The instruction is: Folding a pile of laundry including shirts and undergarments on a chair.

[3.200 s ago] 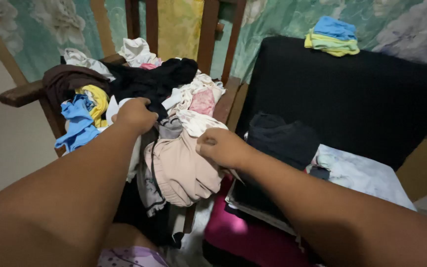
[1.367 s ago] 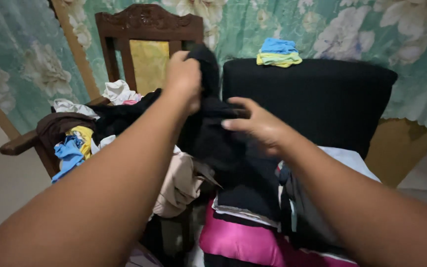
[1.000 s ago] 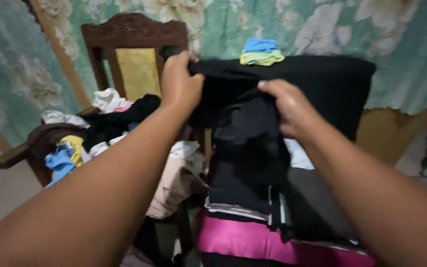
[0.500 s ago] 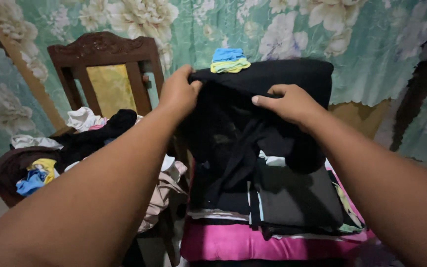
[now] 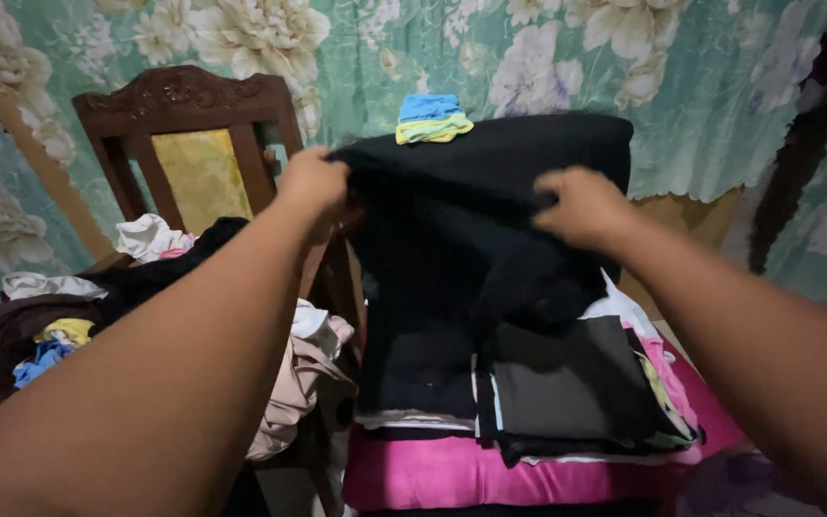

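While a black garment (image 5: 452, 239) hangs spread above the folded stack (image 5: 567, 393), both hands pinch its top edge.
Left hand (image 5: 313, 182) and right hand (image 5: 581, 206) grip opposite corners; beside them a wooden chair (image 5: 184, 105) holds loose laundry (image 5: 145, 287).

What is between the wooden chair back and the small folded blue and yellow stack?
In the head view, the left hand gripping the black garment lies between them.

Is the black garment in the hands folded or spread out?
Spread out: the left hand and right hand grip the black garment by its top edge, wide apart, and it hangs open between them.
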